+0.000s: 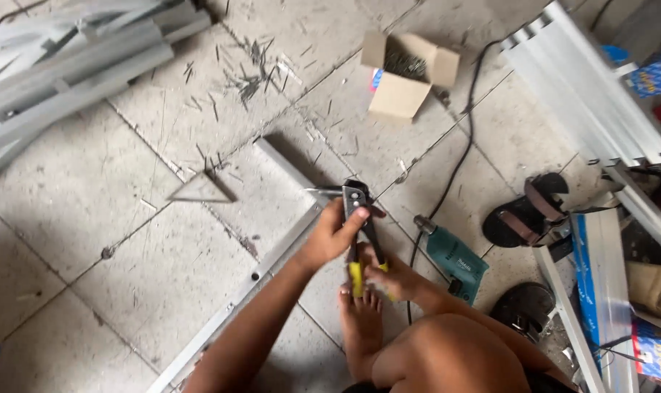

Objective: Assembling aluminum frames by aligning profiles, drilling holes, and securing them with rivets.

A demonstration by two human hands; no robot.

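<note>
**Rivet gun set at the corner of an aluminium frame**

A hand riveter [361,225], black-bodied with yellow handle grips, is held nose-down at the corner joint of an aluminium frame [272,258] that lies on the tiled floor [90,218]. The upper body of the tool is clasped by the left hand [330,236], fingers wrapped over the head. The yellow handles lower down are closed upon by the right hand [389,280]; how far they are squeezed together cannot be told. A bare foot [359,320] is planted just beside the frame, below the tool.

The step in hand is judged to be the setting of a rivet at the corner. A firm, full squeeze is called for next, with the nose kept square on the joint.

An open cardboard box of rivets [407,73] sits well apart, a teal electric drill [454,258] lies near the right hand, and spent mandrels [250,80] are scattered across the floor.
</note>
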